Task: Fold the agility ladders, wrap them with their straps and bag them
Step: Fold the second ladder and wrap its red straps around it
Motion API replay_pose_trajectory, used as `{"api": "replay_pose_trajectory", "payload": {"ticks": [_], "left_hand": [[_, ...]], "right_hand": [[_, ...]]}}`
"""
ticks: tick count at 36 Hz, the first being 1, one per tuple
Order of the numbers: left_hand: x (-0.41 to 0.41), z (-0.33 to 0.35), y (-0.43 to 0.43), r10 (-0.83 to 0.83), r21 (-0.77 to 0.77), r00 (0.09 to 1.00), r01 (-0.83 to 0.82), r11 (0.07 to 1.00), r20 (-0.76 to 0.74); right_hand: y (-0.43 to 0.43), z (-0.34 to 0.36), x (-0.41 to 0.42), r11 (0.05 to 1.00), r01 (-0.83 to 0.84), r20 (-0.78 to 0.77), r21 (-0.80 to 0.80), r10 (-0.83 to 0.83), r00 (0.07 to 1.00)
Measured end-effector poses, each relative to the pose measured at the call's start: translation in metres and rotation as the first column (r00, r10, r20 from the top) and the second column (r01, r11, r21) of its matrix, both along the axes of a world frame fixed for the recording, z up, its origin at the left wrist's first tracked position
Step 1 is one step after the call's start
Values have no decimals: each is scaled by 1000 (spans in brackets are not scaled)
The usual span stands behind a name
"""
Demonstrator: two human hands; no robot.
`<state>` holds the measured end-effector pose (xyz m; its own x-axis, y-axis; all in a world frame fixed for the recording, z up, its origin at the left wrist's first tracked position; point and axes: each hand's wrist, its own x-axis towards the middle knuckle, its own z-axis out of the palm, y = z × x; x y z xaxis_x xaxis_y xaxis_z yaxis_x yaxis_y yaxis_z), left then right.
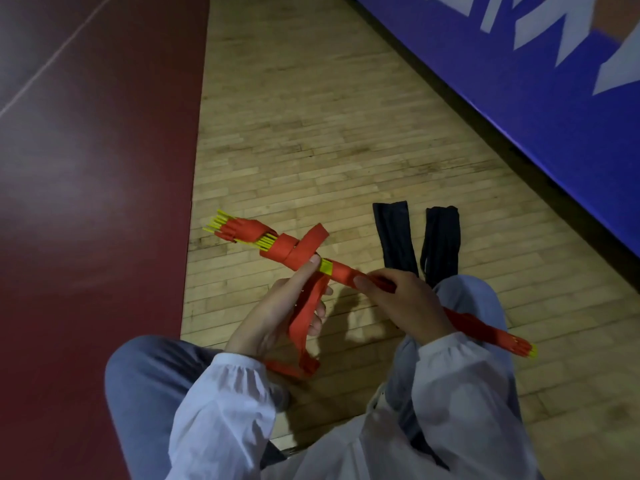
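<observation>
A folded agility ladder (341, 271), a long bundle of yellow rungs and red webbing, lies slanted in the air above my lap. My right hand (403, 303) grips the bundle near its middle. My left hand (287, 306) holds the loose red strap (304, 317), thumb pressed against the bundle beside a yellow patch. Part of the strap is coiled around the bundle's left half, and one end sticks up. The strap's tail hangs down to my left knee. Two black bags (394, 237) (441, 242) lie flat on the floor beyond my hands.
I sit on a wooden sports floor (311, 133) with my knees in grey trousers. A dark red floor zone (86, 202) runs along the left. A blue padded wall with white lettering (519, 81) runs along the right.
</observation>
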<state>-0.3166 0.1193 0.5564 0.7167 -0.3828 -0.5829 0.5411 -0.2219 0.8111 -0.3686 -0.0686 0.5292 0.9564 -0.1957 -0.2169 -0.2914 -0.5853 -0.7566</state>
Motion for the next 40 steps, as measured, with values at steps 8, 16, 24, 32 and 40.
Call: {"api": "replay_pose_trajectory", "payload": {"ticks": [8,16,24,32,40], "left_hand": [[1,-1,-2,108,-2,994,-108,994,37],[-3,-4,-8,223,-77,971,-217,973,81],[-3,-8,-11,273,-65,950,-266,962,150],[-4,-9,-10,232,-12,932,-238,971,279],[-7,-16,-7,197,-45,931,-192,980,307]], "right_hand": [[5,-10,2,995,85,88,-56,-80,993],[5,-20,3,989,148,131,-21,-144,981],[12,-21,3,989,148,110,0,-148,983],[5,-20,3,997,51,69,54,-55,996],[1,-15,3,999,-1,-56,51,4,998]]}}
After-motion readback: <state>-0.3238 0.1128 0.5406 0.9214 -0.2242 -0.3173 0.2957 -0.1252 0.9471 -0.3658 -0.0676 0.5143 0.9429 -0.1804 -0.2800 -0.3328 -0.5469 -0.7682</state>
